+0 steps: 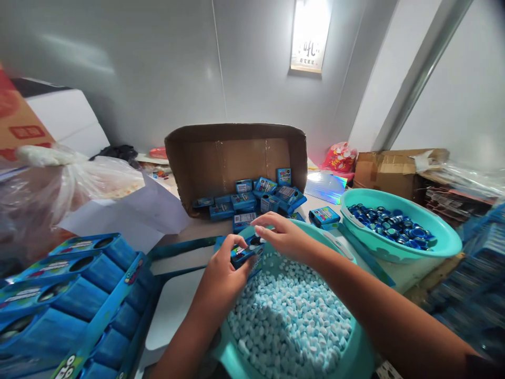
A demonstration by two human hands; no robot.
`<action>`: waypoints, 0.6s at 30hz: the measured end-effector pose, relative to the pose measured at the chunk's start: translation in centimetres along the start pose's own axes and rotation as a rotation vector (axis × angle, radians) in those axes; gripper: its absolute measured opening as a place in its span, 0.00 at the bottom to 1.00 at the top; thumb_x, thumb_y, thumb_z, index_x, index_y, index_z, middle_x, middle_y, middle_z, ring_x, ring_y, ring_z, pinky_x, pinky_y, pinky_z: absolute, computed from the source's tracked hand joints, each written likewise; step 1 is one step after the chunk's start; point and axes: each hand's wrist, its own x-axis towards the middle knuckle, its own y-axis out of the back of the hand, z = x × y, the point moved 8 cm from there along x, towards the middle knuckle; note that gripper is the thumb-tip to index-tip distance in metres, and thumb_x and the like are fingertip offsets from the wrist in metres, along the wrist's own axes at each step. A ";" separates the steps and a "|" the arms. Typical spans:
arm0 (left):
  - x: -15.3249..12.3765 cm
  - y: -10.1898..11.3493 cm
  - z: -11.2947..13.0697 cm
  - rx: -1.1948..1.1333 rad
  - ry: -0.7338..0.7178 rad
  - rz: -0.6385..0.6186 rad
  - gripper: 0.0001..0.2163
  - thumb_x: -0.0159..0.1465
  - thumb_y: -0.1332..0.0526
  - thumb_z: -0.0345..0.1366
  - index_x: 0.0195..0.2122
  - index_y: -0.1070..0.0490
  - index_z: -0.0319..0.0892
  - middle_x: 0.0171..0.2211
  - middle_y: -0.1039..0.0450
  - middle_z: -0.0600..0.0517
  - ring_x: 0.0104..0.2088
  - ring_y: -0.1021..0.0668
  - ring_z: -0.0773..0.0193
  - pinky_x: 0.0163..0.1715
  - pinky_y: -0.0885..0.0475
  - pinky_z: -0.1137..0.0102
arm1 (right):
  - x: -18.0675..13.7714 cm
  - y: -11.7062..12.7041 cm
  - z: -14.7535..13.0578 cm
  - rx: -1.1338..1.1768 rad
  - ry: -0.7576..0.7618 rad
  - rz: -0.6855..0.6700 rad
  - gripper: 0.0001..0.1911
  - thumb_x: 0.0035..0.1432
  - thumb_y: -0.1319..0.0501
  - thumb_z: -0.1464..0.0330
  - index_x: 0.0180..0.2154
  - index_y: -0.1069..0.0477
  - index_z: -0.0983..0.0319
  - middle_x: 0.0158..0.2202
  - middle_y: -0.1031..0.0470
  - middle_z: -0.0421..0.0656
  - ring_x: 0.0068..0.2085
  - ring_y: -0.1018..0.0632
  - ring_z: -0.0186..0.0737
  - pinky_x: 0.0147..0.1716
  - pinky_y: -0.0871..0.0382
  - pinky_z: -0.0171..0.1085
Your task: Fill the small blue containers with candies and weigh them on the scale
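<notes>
My left hand (226, 266) is closed around a small blue printed box (239, 253), tilted above the rim of a turquoise basin (355, 342). Over the box's right end, my right hand (282, 237) has its fingers bent and drawn together; whatever they pinch is too small to make out. Below both hands, the basin holds many pale blue and white candies (292, 316). Beyond them an open cardboard box (236, 152), lying on its side, contains several similar blue boxes (243, 200). One more blue box (324, 216) lies on the table to its right.
On the left stands a blue display tray (106, 310) of boxes with round openings. A second turquoise basin (442, 234), at right, holds blue round metallic lids (394, 226). A plastic bag (79, 173) bulges at back left; brown cartons (384, 171) stand at back right.
</notes>
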 end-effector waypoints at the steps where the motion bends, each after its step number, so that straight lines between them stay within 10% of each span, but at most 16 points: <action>1: 0.0 -0.1 0.1 -0.009 -0.002 -0.007 0.10 0.61 0.39 0.44 0.40 0.35 0.48 0.21 0.39 0.62 0.17 0.36 0.69 0.20 0.41 0.75 | 0.1 0.2 0.2 -0.049 0.004 -0.012 0.10 0.60 0.38 0.60 0.37 0.22 0.59 0.39 0.25 0.45 0.40 0.24 0.42 0.40 0.32 0.39; 18: 0.2 -0.5 -0.2 -0.031 -0.016 -0.016 0.12 0.60 0.38 0.43 0.45 0.27 0.50 0.33 0.27 0.56 0.22 0.34 0.69 0.26 0.37 0.73 | 0.6 0.6 1.0 -0.198 -0.053 0.035 0.13 0.58 0.36 0.63 0.26 0.24 0.64 0.20 0.34 0.36 0.24 0.36 0.30 0.22 0.47 0.31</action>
